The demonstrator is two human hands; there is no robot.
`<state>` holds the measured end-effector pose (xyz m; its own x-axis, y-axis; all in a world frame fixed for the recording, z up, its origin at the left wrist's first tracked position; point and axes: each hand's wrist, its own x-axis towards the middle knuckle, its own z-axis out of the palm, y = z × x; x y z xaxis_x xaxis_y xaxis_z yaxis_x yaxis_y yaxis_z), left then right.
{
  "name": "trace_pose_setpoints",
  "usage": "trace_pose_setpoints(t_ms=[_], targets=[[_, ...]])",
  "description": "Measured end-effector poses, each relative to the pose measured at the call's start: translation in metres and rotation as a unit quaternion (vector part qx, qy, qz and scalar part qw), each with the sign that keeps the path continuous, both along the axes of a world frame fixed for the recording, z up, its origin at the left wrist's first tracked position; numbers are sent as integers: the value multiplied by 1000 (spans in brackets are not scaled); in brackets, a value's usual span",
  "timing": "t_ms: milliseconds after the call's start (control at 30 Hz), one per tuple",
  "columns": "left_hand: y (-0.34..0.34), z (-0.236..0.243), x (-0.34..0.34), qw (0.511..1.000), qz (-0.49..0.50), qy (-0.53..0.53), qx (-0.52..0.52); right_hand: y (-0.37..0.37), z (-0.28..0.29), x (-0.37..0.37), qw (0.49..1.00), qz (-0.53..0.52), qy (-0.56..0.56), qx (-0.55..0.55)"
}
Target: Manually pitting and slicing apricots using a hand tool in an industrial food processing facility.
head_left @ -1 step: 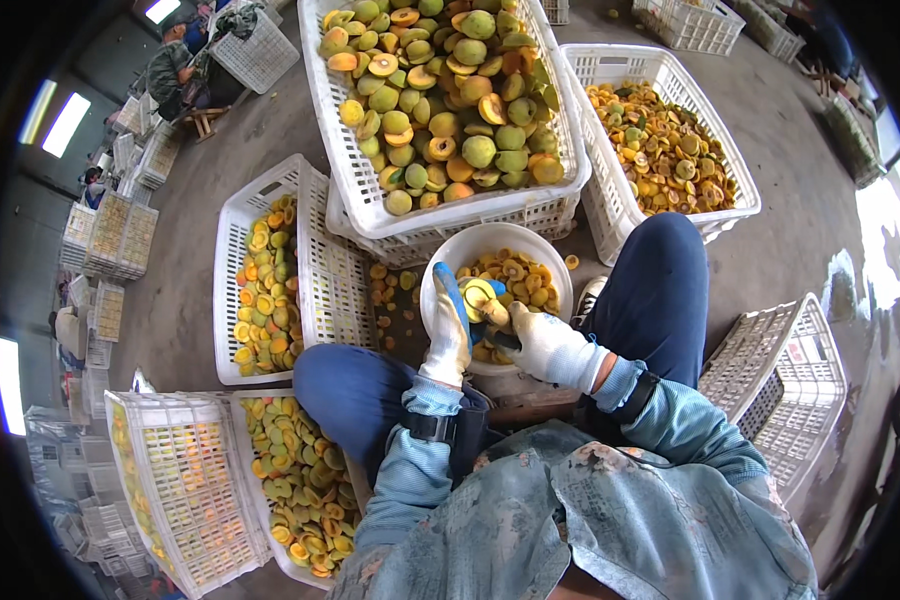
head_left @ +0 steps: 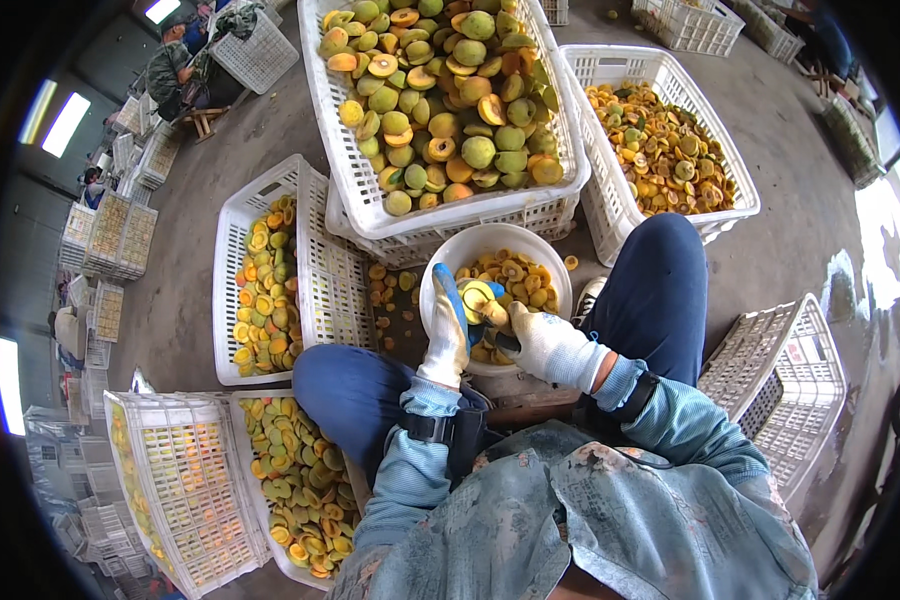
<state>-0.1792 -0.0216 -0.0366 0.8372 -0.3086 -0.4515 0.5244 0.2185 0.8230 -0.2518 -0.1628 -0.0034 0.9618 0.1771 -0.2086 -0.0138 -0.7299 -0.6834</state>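
My left hand (head_left: 447,327), in a white glove with a blue coating, holds a halved peach-like fruit (head_left: 476,297) with pale yellow flesh over a white bucket (head_left: 444,262). My right hand (head_left: 548,343), also in a white glove, is closed close beside it. A tan, rounded piece (head_left: 495,313) shows between the two hands; whether it is fruit or part of a tool I cannot tell. Something dark (head_left: 508,343) sticks out by the right fingers, mostly hidden. Inside the bucket lie several orange-yellow fruit pieces (head_left: 515,272).
Beyond the bucket stands a stacked white crate (head_left: 370,225) heaped with green-orange fruit. To its right is another crate (head_left: 610,215) of cut pieces. Crates of fruit halves (head_left: 260,375) (head_left: 305,480) stand left. An upturned-looking crate (head_left: 770,385) lies right. A person (head_left: 167,75) sits far left.
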Motion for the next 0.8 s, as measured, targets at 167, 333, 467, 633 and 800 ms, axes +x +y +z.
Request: trace_pose_setpoints(t_ms=[167,333,467,633,800], targets=[[7,16,2,998,-45,-20,44,-6,14,4,995,68,-12,-74],[20,17,5,996,-83,-10,23,-4,12,4,992,81,-42,-83],[20,21,7,994,-42,-59,87,2,10,4,993,82,-38,-82],[22,29,6,999,-33,-10,27,14,15,8,996,75,52,-22],[29,17,14,972,-159,-131,113,15,-15,4,994,77,51,50]])
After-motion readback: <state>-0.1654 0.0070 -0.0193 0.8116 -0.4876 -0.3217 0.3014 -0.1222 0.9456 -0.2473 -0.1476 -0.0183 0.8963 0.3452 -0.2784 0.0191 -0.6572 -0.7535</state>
